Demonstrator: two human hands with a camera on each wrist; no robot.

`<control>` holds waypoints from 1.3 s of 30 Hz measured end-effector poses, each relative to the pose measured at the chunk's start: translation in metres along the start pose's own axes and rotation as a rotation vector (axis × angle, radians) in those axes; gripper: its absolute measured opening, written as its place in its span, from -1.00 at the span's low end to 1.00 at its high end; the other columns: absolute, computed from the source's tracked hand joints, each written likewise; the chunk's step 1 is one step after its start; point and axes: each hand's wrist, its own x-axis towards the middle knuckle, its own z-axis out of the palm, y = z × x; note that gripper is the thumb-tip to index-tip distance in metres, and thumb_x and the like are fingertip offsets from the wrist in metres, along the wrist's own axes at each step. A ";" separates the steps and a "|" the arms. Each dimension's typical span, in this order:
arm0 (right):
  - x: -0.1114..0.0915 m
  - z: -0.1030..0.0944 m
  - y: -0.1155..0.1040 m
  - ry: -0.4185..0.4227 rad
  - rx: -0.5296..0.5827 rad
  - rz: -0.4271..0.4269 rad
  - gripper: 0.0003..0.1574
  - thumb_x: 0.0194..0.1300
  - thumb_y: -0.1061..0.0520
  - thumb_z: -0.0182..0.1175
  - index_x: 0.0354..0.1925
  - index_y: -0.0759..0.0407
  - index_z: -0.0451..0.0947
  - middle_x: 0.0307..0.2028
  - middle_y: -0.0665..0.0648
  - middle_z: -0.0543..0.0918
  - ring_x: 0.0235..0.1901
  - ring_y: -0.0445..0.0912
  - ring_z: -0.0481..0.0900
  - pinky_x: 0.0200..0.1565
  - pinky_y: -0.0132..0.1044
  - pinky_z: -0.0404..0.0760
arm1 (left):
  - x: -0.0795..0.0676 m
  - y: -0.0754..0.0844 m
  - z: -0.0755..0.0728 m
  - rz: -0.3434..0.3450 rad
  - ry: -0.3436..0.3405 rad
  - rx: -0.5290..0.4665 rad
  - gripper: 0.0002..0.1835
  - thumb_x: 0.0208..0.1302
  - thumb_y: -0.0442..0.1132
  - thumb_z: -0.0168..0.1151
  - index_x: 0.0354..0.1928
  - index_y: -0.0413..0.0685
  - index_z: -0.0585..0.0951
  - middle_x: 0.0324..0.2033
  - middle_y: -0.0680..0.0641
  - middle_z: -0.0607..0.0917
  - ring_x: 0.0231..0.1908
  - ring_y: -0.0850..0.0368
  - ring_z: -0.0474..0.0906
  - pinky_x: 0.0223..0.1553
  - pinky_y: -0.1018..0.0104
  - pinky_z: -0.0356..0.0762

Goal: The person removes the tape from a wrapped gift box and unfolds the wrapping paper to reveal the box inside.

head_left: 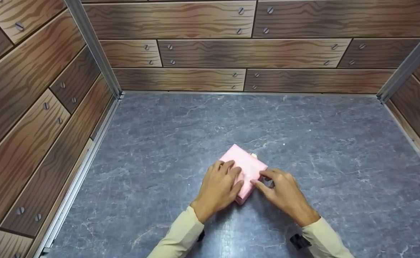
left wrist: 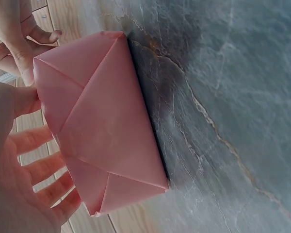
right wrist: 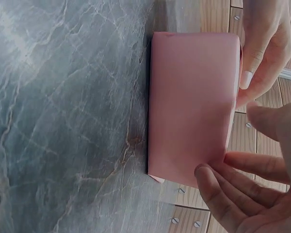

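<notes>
A box wrapped in pink paper (head_left: 244,163) sits on the grey marbled table, turned cornerwise in the head view. Its folded end (left wrist: 111,116), with triangular creases, faces the left wrist camera; a smooth side (right wrist: 191,107) fills the middle of the right wrist view. My left hand (head_left: 219,182) rests on the top with its fingers spread, the thumb toward the near corner. My right hand (head_left: 283,191) is at the right edge: fingertips (right wrist: 202,171) touch the side and upper edge, and the thumb lies close over the top.
Behind the box a small pale-yellow piece (head_left: 254,155) peeks out. Walls with a wood-plank print (head_left: 203,53) enclose the table at the back and both sides, with metal strips (head_left: 91,46) at the corners. A few tiny white specks (head_left: 284,144) lie on the tabletop.
</notes>
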 end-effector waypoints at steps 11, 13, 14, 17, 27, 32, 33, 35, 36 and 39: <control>-0.001 0.003 0.000 -0.028 -0.041 0.020 -0.26 0.12 -0.13 0.53 0.03 0.42 0.65 -0.19 0.29 0.70 -0.35 0.06 0.67 -0.32 -0.10 0.68 | -0.004 0.001 0.003 -0.015 0.023 -0.002 -0.64 0.43 0.04 0.16 0.11 0.06 0.67 0.12 -0.08 0.63 0.01 -0.05 0.49 -0.05 0.11 0.52; -0.001 0.004 0.000 -0.025 -0.045 0.015 -0.22 0.10 -0.15 0.53 0.05 0.43 0.63 -0.17 0.29 0.69 -0.30 0.07 0.67 -0.28 -0.07 0.68 | -0.005 0.002 0.003 -0.016 0.030 0.000 -0.64 0.43 0.04 0.16 0.12 0.07 0.67 0.11 -0.08 0.63 -0.01 -0.05 0.49 -0.06 0.12 0.52; -0.001 0.004 0.000 -0.025 -0.043 0.013 -0.21 0.10 -0.14 0.54 0.05 0.43 0.63 -0.17 0.29 0.69 -0.29 0.08 0.67 -0.26 -0.05 0.68 | -0.005 0.002 0.002 -0.015 0.035 0.001 -0.64 0.43 0.04 0.17 0.12 0.07 0.68 0.10 -0.08 0.63 -0.02 -0.05 0.49 -0.08 0.12 0.51; 0.000 0.005 0.001 -0.020 -0.033 0.008 -0.21 0.08 -0.11 0.55 0.06 0.44 0.62 -0.14 0.29 0.69 -0.22 0.09 0.68 -0.19 -0.02 0.69 | -0.005 0.003 0.003 -0.009 0.061 0.007 -0.67 0.42 -0.02 0.17 0.10 0.07 0.69 0.07 -0.08 0.64 -0.06 -0.04 0.49 -0.12 0.14 0.51; 0.000 0.005 0.004 -0.036 0.004 0.024 -0.32 0.11 0.03 0.54 0.05 0.45 0.61 -0.09 0.31 0.70 -0.19 0.13 0.69 -0.19 0.00 0.69 | -0.006 0.003 0.004 -0.006 0.064 -0.022 -0.70 0.41 -0.12 0.15 0.09 0.04 0.69 0.04 -0.11 0.63 0.01 -0.08 0.50 0.01 0.09 0.53; 0.001 0.004 0.004 -0.051 0.023 0.029 -0.35 0.11 0.08 0.54 0.07 0.42 0.61 -0.07 0.33 0.70 -0.21 0.15 0.69 -0.21 0.00 0.70 | -0.006 0.001 0.001 -0.008 0.029 -0.081 -0.70 0.43 -0.13 0.16 0.11 -0.01 0.68 0.07 -0.16 0.60 0.20 -0.16 0.47 0.24 -0.01 0.46; 0.001 0.004 0.004 -0.054 0.027 0.031 -0.35 0.11 0.08 0.54 0.08 0.42 0.61 -0.06 0.33 0.70 -0.22 0.15 0.70 -0.21 0.00 0.70 | -0.006 0.001 0.000 -0.009 0.021 -0.092 -0.69 0.44 -0.13 0.16 0.11 -0.02 0.68 0.08 -0.17 0.60 0.22 -0.17 0.46 0.27 -0.01 0.44; 0.001 0.003 0.005 -0.062 0.033 0.037 -0.35 0.12 0.09 0.54 0.09 0.41 0.61 -0.04 0.33 0.70 -0.23 0.14 0.70 -0.21 0.00 0.70 | -0.006 0.000 -0.001 -0.012 0.009 -0.110 -0.68 0.45 -0.13 0.16 0.12 -0.04 0.67 0.10 -0.18 0.59 0.23 -0.18 0.46 0.30 -0.02 0.41; 0.001 0.003 0.005 -0.066 0.034 0.041 -0.35 0.12 0.10 0.54 0.10 0.40 0.61 -0.03 0.33 0.70 -0.23 0.13 0.70 -0.21 -0.01 0.70 | -0.006 0.000 -0.002 -0.012 0.002 -0.117 -0.68 0.46 -0.12 0.15 0.13 -0.05 0.67 0.11 -0.19 0.59 0.23 -0.18 0.46 0.32 -0.02 0.40; 0.002 0.002 0.006 -0.076 0.036 0.052 -0.36 0.13 0.11 0.53 0.11 0.39 0.61 -0.02 0.32 0.70 -0.25 0.10 0.69 -0.21 -0.02 0.71 | -0.006 -0.001 -0.004 -0.015 -0.016 -0.128 -0.67 0.47 -0.12 0.14 0.15 -0.05 0.66 0.17 -0.20 0.58 0.26 -0.18 0.44 0.35 -0.01 0.36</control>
